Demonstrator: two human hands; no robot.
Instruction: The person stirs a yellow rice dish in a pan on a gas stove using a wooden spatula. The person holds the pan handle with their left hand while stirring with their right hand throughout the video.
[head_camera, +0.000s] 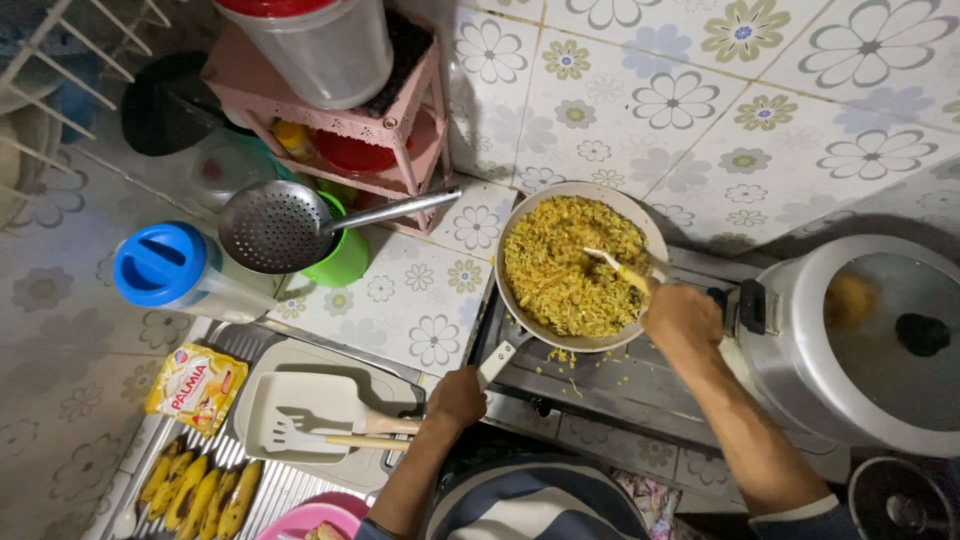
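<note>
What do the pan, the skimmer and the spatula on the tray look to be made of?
Pan: pale, light-coloured rim and handle, likely enamelled or coated metal; hard to tell.
Skimmer: metal, probably steel, with a grey sheen, a perforated bowl and a shiny handle.
Spatula: slotted pale head, likely plastic, on a tan handle that looks wooden.
Tray: matte off-white, probably plastic.

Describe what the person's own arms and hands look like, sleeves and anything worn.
Both forearms are bare. The left hand and right hand show no gloves; rings or a watch cannot be made out. A striped garment in dark blue-grey and pale bands shows at the frame's bottom.
</note>
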